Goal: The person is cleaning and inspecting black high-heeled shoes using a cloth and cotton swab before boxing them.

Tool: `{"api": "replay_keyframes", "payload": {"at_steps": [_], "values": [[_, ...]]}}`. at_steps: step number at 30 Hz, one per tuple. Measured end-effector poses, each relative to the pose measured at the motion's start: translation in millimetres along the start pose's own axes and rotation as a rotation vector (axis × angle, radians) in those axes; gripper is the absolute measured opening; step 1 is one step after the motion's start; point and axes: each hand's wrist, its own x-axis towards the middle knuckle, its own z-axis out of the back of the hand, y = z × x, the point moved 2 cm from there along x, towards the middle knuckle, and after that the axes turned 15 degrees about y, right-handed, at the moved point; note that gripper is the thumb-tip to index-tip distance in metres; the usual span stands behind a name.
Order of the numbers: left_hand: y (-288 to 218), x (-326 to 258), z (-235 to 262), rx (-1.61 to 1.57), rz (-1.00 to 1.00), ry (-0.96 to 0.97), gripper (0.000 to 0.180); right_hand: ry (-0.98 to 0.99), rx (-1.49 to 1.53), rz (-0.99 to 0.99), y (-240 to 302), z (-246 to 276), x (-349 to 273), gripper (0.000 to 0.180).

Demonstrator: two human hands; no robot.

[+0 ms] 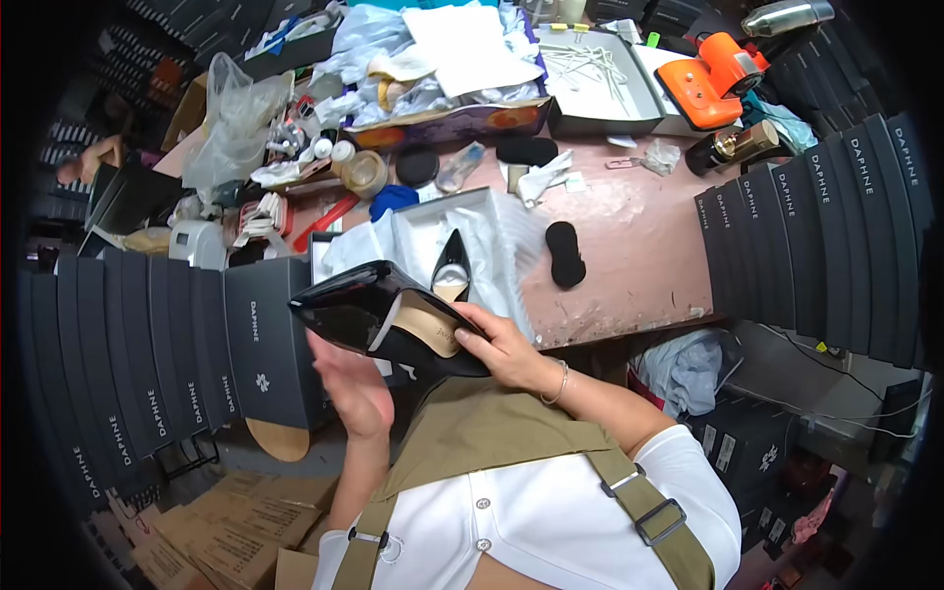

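A glossy black pointed shoe [344, 301] with a beige insole is held up in front of me, its toe to the left. My right hand [503, 352] grips it near the heel, thumb over the inside edge. Just below the toe, my left hand [352, 391] is open and a little blurred, its fingertips partly hidden by the shoe. Behind the held shoe stands an open shoebox [320, 251]. White tissue paper [497, 251] spreads out of it, and a second black shoe [453, 248] lies on the tissue with white padding inside.
Rows of dark shoeboxes [128, 344] [816, 231] flank me on both sides. On the pink table [639, 256] lies a black oval pad [564, 254]. Farther back are a paper-filled carton [447, 128], a tray of white sticks [600, 84] and an orange tool [710, 84].
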Motion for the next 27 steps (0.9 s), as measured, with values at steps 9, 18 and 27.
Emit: {"api": "replay_keyframes", "payload": {"at_steps": [9,18,27], "values": [[76.5,0.2,-56.1,-1.286,0.721,0.187,0.061,0.312,-0.768,0.262,25.3,46.5,6.5,0.054],[110.8,-18.5,-49.4,-1.081,0.584,-0.287,0.050,-0.268,-0.932,-0.417,-124.1,201.6,-39.0,0.083],[122.8,-56.9,-37.5,-0.819,0.391,-0.287,0.048,-0.365,-0.529,-0.094,-76.0,172.2,-80.5,0.044]]}}
